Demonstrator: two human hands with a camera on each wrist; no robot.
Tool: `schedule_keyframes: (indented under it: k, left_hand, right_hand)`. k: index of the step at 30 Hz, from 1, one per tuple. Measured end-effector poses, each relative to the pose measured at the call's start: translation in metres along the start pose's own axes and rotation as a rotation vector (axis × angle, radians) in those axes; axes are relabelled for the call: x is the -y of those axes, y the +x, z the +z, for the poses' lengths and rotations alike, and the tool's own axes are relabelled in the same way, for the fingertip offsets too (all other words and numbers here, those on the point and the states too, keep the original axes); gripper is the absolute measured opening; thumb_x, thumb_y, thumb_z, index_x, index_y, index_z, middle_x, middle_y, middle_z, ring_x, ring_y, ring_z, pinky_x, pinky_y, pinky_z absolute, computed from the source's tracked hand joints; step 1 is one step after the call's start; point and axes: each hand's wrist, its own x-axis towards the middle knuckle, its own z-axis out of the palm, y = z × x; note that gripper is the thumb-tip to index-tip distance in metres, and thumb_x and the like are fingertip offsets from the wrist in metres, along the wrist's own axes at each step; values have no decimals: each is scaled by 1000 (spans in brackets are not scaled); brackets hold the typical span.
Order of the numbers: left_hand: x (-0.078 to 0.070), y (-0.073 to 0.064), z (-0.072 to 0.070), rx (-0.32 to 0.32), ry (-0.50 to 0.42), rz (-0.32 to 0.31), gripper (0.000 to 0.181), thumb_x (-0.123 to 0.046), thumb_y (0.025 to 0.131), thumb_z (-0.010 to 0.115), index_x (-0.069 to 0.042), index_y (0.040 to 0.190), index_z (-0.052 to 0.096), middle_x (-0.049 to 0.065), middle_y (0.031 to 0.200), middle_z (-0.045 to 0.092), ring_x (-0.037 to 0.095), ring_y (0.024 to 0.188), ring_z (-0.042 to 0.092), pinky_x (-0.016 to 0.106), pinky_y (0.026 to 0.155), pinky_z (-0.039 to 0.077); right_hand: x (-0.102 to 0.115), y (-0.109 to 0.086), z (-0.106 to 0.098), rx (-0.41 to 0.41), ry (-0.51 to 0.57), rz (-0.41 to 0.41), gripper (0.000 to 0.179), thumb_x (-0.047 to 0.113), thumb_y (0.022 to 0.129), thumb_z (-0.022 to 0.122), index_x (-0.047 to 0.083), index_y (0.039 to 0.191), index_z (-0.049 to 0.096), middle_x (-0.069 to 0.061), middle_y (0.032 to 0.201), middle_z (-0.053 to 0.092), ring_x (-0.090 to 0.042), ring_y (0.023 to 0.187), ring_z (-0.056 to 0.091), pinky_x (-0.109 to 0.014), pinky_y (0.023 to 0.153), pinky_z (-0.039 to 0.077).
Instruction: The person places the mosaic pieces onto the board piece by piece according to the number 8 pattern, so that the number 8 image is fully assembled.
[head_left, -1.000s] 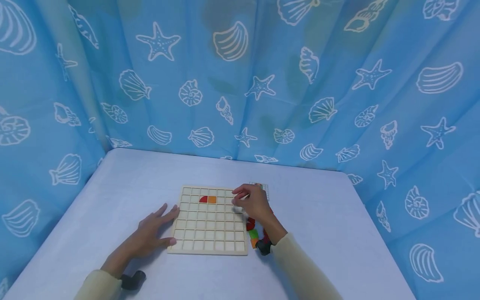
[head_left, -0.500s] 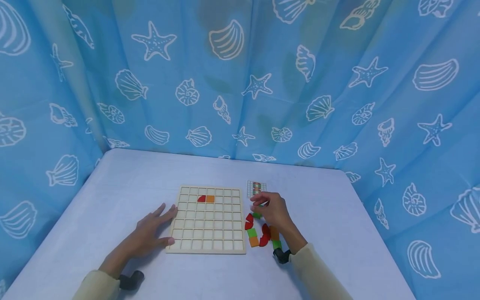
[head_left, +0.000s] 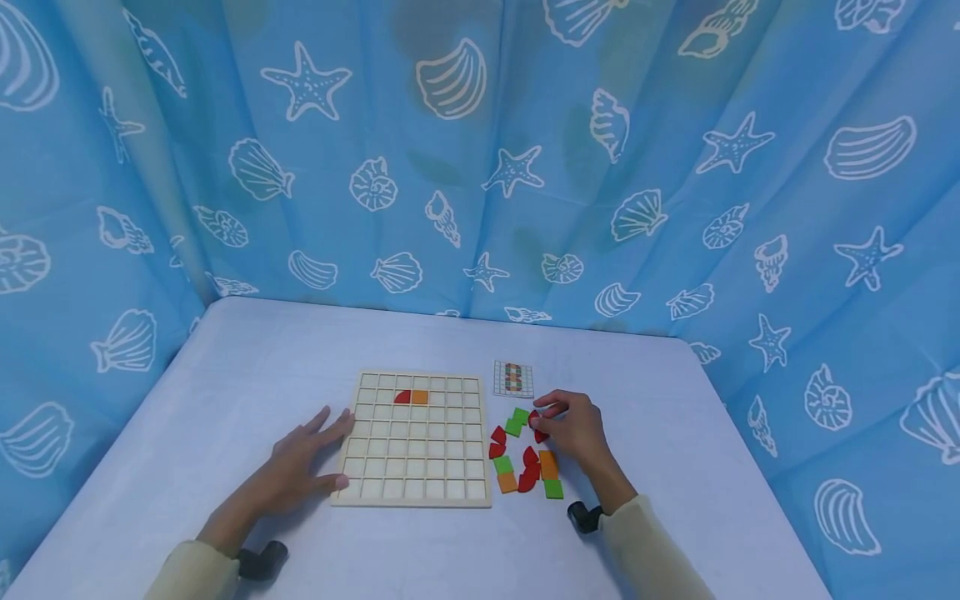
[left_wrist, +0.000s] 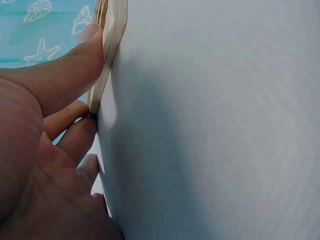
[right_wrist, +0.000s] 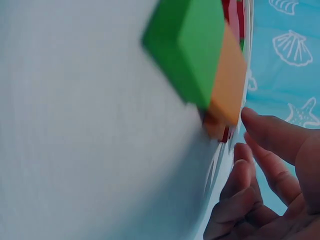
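My left hand (head_left: 303, 454) rests with spread fingers at the left edge of a wooden grid board (head_left: 411, 503). In the left wrist view, the thumb (left_wrist: 70, 75) touches the board's edge (left_wrist: 114, 40). A red quarter-round tile (head_left: 403, 397) and an orange square tile (head_left: 420, 397) lie side by side in the board's second row. Right of the board, my right hand (head_left: 577, 429) reaches thumb and fingers over red tiles (head_left: 540, 436); the thumb partly covers them. From the right wrist, a gap shows between thumb and fingers, with green (right_wrist: 192, 55) and orange tiles (right_wrist: 227, 80) nearer the camera.
A small pattern card (head_left: 513, 379) lies behind the loose tiles. Green tiles (head_left: 517, 421), an orange tile (head_left: 507, 482) and more red tiles (head_left: 528, 473) form a loose ring beside the board. A blue shell-print curtain (head_left: 450, 167) hangs around the white table (head_left: 637, 375).
My right hand has moved right, from the board's right edge across to the red tiles, uncovering the card and the loose tiles. The left hand stays at the board's edge.
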Motion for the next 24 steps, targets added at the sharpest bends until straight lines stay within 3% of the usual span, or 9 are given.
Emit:
schedule_keyframes:
  k: [5, 14, 20, 24]
  left_hand:
    - [-1, 0, 0, 11, -11, -16, 98, -38, 86, 87, -15, 166, 36, 21, 174, 29, 53, 161, 16, 79, 124, 15]
    - [1, 2, 1, 24, -17, -38, 99, -37, 86, 87, -16, 167, 35, 19, 175, 27, 52, 163, 14, 79, 125, 12]
    - [0, 2, 1, 23, -14, -44, 98, -38, 86, 87, -17, 167, 35, 20, 175, 26, 52, 163, 14, 79, 124, 13]
    - [0, 2, 0, 18, -7, -38, 99, -39, 86, 87, -17, 167, 35, 21, 175, 26, 53, 162, 16, 80, 124, 14]
  right_hand:
    - [-2, 5, -4, 26, -56, -2, 26, 15, 90, 86, 19, 115, 78, -10, 107, 68, -27, 105, 61, -29, 75, 62]
    - [3, 7, -9, 71, -144, -41, 22, 16, 88, 88, 15, 105, 74, -8, 97, 68, -23, 93, 62, -28, 71, 59]
    - [4, 6, -11, 63, -94, -45, 23, 16, 87, 89, 14, 96, 68, -6, 91, 68, -22, 86, 62, -26, 68, 57]
    - [8, 3, -7, 65, -26, -76, 23, 15, 88, 88, 16, 101, 69, -6, 94, 69, -21, 80, 66, -26, 67, 60]
